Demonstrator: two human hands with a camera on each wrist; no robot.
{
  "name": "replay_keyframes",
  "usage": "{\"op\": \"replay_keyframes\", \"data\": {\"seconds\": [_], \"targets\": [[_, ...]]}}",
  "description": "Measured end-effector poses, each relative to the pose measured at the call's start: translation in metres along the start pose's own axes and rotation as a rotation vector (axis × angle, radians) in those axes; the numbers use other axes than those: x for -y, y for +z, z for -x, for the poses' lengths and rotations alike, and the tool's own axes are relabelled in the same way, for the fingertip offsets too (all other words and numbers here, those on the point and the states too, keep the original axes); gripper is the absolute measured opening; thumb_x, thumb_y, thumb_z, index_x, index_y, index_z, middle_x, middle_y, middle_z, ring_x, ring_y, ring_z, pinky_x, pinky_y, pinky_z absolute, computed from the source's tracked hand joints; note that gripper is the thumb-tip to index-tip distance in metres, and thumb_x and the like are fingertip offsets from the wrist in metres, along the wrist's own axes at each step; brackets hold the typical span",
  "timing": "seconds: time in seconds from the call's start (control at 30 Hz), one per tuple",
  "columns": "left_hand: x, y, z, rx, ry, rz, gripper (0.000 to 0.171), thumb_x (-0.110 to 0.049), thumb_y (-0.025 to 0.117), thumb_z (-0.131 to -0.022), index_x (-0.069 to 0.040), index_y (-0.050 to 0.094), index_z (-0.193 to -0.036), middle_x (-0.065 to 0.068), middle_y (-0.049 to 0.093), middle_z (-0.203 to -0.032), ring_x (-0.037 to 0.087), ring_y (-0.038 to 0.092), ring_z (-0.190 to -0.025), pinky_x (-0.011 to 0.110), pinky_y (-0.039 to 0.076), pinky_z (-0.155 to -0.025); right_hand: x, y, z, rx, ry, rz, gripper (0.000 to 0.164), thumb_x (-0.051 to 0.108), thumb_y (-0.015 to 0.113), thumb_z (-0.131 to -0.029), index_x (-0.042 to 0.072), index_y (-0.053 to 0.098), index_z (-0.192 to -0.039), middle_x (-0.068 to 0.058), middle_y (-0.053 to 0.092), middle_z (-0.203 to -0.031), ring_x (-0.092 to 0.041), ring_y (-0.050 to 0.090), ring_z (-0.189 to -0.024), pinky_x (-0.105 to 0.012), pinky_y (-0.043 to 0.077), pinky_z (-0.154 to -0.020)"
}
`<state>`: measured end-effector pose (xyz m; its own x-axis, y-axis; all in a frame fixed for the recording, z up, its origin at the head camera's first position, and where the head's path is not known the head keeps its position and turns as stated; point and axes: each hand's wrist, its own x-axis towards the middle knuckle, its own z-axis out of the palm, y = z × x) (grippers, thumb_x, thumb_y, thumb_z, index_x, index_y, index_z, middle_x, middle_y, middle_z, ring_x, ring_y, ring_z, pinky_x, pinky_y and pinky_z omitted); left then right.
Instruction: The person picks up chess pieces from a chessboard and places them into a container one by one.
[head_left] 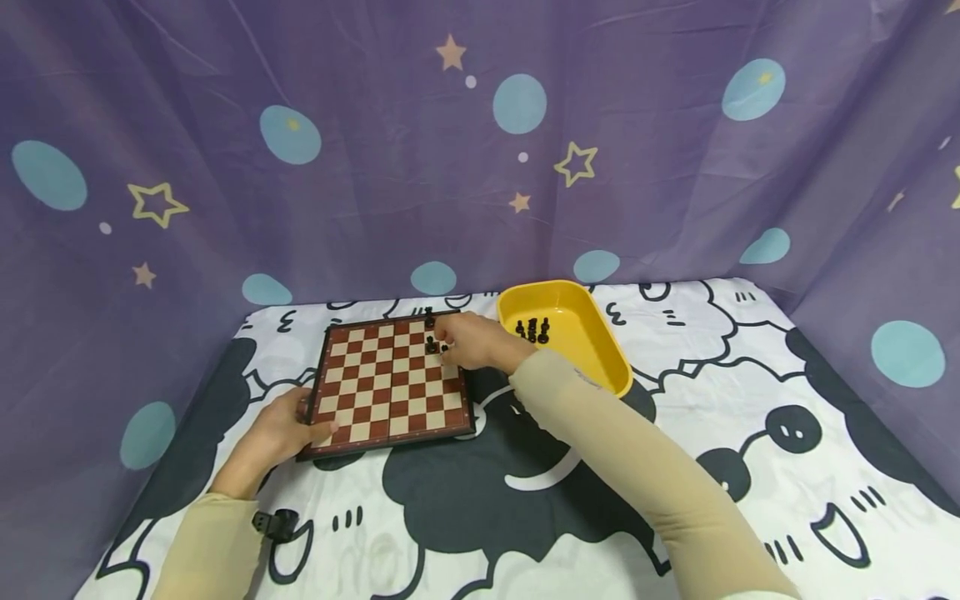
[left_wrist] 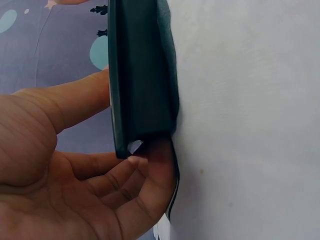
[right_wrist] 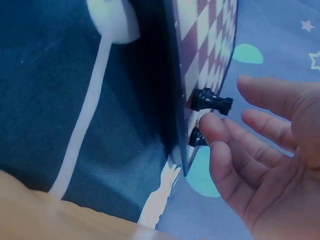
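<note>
A brown-and-cream chessboard lies at a slight angle on the cloth. My left hand grips its near left corner, thumb on top; in the left wrist view the fingers curl at the board's dark edge. Over the far right part of the board is my right hand, thumb and fingers apart with nothing between them. Just off its fingertips a black rook stands on a square. A second black piece is partly hidden behind the fingers. Black pieces also show along that side from above.
A yellow tray sits right of the board, with several black chess pieces at its left side; my right forearm passes close to it. A purple curtain hangs behind the cartoon-print cloth.
</note>
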<state>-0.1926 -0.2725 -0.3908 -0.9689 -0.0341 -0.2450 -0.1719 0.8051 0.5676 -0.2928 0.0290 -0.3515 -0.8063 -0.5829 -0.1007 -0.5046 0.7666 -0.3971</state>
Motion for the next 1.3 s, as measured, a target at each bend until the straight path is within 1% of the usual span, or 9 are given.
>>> {"op": "replay_keyframes", "data": {"seconds": [0.1, 0.23, 0.33, 0.5, 0.8, 1.03, 1.3], "targets": [[0.0, -0.001, 0.0, -0.003, 0.004, 0.0, 0.077, -0.029, 0.076, -0.082, 0.01, 0.036, -0.135, 0.026, 0.058, -0.107, 0.031, 0.059, -0.089, 0.044, 0.046, -0.071, -0.002, 0.003, -0.006, 0.004, 0.018, 0.022, 0.039, 0.026, 0.066, -0.09, 0.013, 0.055, -0.126, -0.003, 0.06, -0.118, -0.017, 0.057, -0.1, -0.035, 0.046, -0.085], [0.0, -0.001, 0.0, 0.002, -0.006, -0.004, 0.081, -0.031, 0.076, -0.082, 0.01, 0.034, -0.137, 0.025, 0.057, -0.107, 0.031, 0.058, -0.089, 0.044, 0.046, -0.07, -0.003, 0.008, -0.011, 0.0, 0.04, 0.043, 0.037, 0.026, 0.066, -0.091, 0.013, 0.055, -0.124, -0.003, 0.059, -0.118, -0.014, 0.056, -0.093, -0.034, 0.047, -0.081], [0.0, -0.001, 0.0, 0.007, -0.013, -0.007, 0.083, -0.033, 0.076, -0.082, 0.01, 0.033, -0.138, 0.026, 0.056, -0.107, 0.031, 0.058, -0.089, 0.044, 0.046, -0.07, -0.003, 0.012, -0.013, -0.012, 0.051, 0.038, 0.034, 0.024, 0.065, -0.091, 0.013, 0.055, -0.122, -0.003, 0.059, -0.119, -0.014, 0.056, -0.091, -0.033, 0.047, -0.08], [0.0, 0.0, -0.001, 0.009, -0.017, -0.008, 0.082, -0.033, 0.076, -0.082, 0.009, 0.032, -0.138, 0.026, 0.056, -0.109, 0.032, 0.057, -0.091, 0.044, 0.046, -0.072, -0.006, 0.015, -0.014, -0.033, 0.049, 0.023, 0.029, 0.021, 0.063, -0.092, 0.014, 0.055, -0.119, -0.002, 0.059, -0.117, -0.014, 0.056, -0.089, -0.032, 0.047, -0.077], [0.0, -0.001, 0.0, 0.005, -0.009, -0.013, 0.083, -0.033, 0.076, -0.082, 0.01, 0.032, -0.138, 0.027, 0.056, -0.109, 0.032, 0.058, -0.091, 0.045, 0.046, -0.071, -0.009, 0.019, -0.015, -0.057, 0.03, 0.009, 0.019, 0.019, 0.062, -0.093, 0.014, 0.058, -0.11, 0.0, 0.06, -0.103, -0.015, 0.056, -0.079, -0.031, 0.046, -0.072], [0.0, -0.001, 0.0, 0.008, -0.01, -0.012, 0.084, -0.033, 0.076, -0.082, 0.01, 0.032, -0.139, 0.026, 0.056, -0.109, 0.032, 0.058, -0.09, 0.044, 0.046, -0.071, -0.009, 0.02, -0.015, -0.066, 0.026, 0.028, 0.015, 0.019, 0.061, -0.093, 0.015, 0.058, -0.107, 0.002, 0.059, -0.1, -0.014, 0.056, -0.078, -0.029, 0.045, -0.069], [-0.002, -0.001, 0.001, 0.011, -0.013, -0.001, 0.082, -0.031, 0.075, -0.082, 0.01, 0.032, -0.138, 0.026, 0.056, -0.109, 0.032, 0.057, -0.091, 0.045, 0.046, -0.072, -0.005, 0.02, -0.012, -0.069, 0.022, 0.057, 0.014, 0.019, 0.059, -0.094, 0.015, 0.058, -0.107, 0.0, 0.059, -0.1, -0.015, 0.054, -0.078, -0.031, 0.044, -0.07]]}}
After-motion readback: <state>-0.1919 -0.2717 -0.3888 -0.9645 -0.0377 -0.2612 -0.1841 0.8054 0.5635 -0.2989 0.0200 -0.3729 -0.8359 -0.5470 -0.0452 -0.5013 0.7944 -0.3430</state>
